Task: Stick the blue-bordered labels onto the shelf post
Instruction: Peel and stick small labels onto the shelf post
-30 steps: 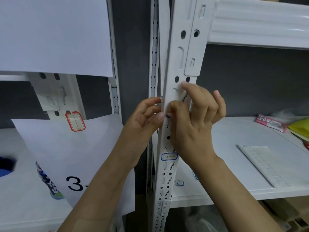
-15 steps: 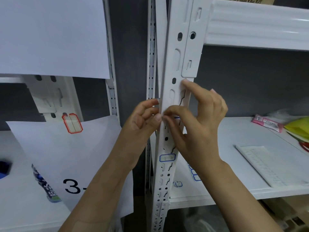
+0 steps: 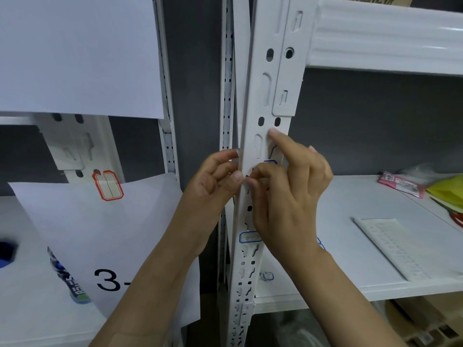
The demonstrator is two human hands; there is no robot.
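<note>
Both hands crowd post (image 3: 260, 101); shelf (image 3: 350, 196) open.

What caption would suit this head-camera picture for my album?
Both hands, left hand and right hand, press a blue-bordered label onto the white shelf post, above another label already stuck on.

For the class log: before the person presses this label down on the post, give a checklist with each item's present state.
1. Right hand at post: ok.
2. Left hand steadying the post edge: ok.
3. New label on post face: ok, blue edge shows.
4. New label straight: cannot tell, fingers hide it.
5. Lower label stuck flat: ok.
6. Label sheet on shelf: ok.
</note>
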